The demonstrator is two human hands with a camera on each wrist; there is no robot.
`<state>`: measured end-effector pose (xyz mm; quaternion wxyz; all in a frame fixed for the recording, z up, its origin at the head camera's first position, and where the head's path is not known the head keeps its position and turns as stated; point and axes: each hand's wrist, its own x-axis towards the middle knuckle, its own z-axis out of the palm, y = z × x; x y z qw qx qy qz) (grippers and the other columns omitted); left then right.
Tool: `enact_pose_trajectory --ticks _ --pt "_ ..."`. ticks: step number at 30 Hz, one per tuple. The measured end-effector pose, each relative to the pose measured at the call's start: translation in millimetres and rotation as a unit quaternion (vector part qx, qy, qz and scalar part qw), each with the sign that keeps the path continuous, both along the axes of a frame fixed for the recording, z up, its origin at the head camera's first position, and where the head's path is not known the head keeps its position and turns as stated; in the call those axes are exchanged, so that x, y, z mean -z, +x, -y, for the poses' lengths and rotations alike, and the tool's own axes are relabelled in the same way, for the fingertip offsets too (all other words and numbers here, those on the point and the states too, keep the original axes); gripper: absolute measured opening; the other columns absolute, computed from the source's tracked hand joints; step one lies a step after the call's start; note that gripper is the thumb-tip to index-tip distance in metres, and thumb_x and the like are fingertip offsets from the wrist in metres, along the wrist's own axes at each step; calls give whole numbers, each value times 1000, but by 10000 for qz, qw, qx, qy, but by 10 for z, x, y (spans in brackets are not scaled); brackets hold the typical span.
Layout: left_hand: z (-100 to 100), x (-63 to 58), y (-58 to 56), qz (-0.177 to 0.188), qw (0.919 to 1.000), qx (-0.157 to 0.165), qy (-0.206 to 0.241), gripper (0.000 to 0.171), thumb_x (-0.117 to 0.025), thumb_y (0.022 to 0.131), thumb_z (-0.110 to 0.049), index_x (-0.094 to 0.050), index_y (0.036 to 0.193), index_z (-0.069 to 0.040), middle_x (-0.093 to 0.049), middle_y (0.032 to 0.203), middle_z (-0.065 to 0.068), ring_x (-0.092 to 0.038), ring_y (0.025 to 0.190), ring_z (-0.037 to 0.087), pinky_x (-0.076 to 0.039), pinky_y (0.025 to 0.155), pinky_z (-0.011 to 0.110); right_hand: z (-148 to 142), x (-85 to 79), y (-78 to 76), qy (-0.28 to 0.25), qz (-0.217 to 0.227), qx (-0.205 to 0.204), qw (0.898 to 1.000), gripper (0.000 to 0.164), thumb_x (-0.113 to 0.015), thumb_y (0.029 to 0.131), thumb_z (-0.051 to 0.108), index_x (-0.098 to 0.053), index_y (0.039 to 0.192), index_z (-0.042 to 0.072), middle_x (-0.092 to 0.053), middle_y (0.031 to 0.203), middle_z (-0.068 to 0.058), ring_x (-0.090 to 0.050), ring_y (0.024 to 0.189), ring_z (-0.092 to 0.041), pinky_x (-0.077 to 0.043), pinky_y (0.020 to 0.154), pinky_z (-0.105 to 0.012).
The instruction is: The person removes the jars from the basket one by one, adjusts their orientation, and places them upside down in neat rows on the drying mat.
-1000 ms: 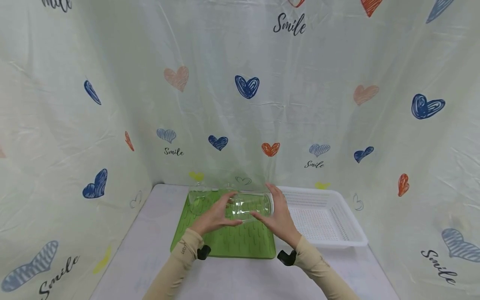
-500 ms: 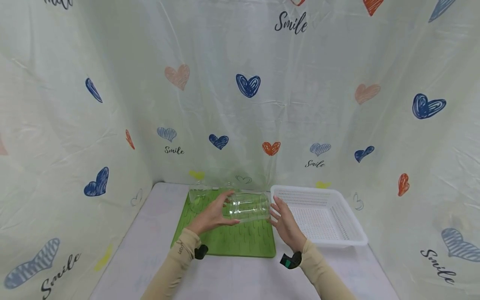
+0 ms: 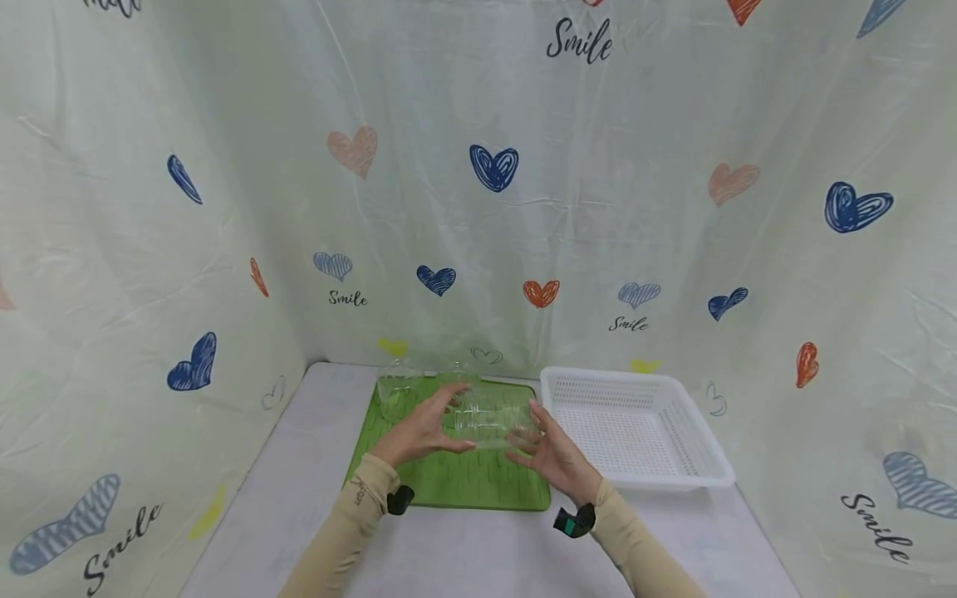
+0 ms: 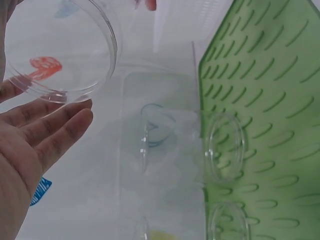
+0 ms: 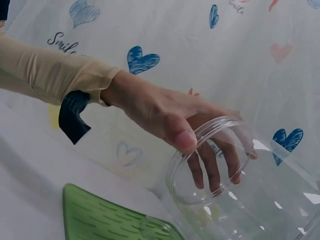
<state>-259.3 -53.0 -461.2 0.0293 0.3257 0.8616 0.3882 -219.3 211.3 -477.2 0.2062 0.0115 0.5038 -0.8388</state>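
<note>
Above the green mat [image 3: 478, 490] a clear jar [image 3: 489, 419] lies on its side in the air between both hands. My left hand [image 3: 419, 430] grips its left, ridged mouth end, with the thumb toward me and the fingers around the far side. In the right wrist view the left hand [image 5: 165, 112] shows with its fingers seen through the jar's wall [image 5: 270, 200]. My right hand [image 3: 561, 461] holds the jar's right end, its fingers spread around the base. A fingertip of it enters the top of the left wrist view, where most of the right hand is hidden.
Two more clear jars, one at the left [image 3: 398, 399] and one behind my left fingers [image 3: 458, 375], stand at the mat's back. A white perforated basket [image 3: 673, 480] stands right of the mat. A curtain [image 3: 478, 224] with hearts hangs around the table [image 3: 299, 465].
My right hand loosened at the jar's base, drew slightly right, then closed around it again. The jar shifted slightly left while my left hand kept its grip.
</note>
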Motion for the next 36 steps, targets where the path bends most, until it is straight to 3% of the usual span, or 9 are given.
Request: enact_pose_trajectory --ticks 7,16,23,27,29,31,32,36 --pt "-14 11 37 20 9999 9 -101 103 -75 70 -62 -26 151 -21 -44 145 7 -51 127 30 -52 94 48 17 57 6 -89 289 238 9993 87 -52 96 47 3 154 13 -9 156 -27 -20 143 -43 -39 109 -52" --pt "-12 26 49 -72 9999 -45 -109 100 -78 73 -54 -25 151 -21 -44 145 10 -51 126 33 -52 94 50 31 47 -12 77 173 245 9995 89 -53 95 48 4 153 11 -9 155 -28 -20 143 -45 -38 111 -49" --pt "20 46 48 -255 9995 -58 -150 106 -76 70 -61 -25 151 -17 -38 151 9 -46 133 34 -45 104 52 56 13 -45 622 -34 283 9977 74 -51 96 49 -15 149 11 -25 147 -23 -34 134 -39 -41 108 -49" --pt "73 94 61 -161 9995 -189 -171 109 -73 67 -66 -22 153 -21 -32 155 6 -41 137 34 -42 107 52 80 8 -88 1107 -371 329 9926 74 -49 97 48 -15 150 9 -23 151 -20 -30 138 -39 -38 110 -52" --pt "108 129 72 -103 9991 -316 -259 109 -71 68 -67 -22 153 -21 -31 156 6 -40 138 33 -41 108 51 90 1 -121 1508 -598 484 9856 80 -52 96 47 -12 152 6 -19 155 -19 -27 141 -40 -37 110 -52" --pt "144 174 87 -83 9981 -431 -433 106 -70 70 -67 -25 152 -17 -33 155 8 -40 137 33 -40 109 51 101 -15 -161 2045 -852 758 9722 85 -56 95 46 -9 153 4 -17 156 -21 -28 141 -41 -39 109 -53" --pt "163 200 97 -61 9973 -485 -549 102 -70 72 -66 -29 151 -16 -36 154 9 -42 136 33 -41 108 51 106 -25 -186 2364 -931 936 9627 88 -59 93 46 -9 153 4 -17 156 -21 -29 141 -41 -40 108 -52" --pt "246 347 157 -78 9917 -732 -1049 70 -72 81 -50 -51 135 -10 -51 139 11 -54 122 32 -48 101 48 110 -57 -308 3712 -1251 1463 9084 96 -67 86 49 -14 154 8 -25 153 -23 -33 138 -43 -42 106 -53"
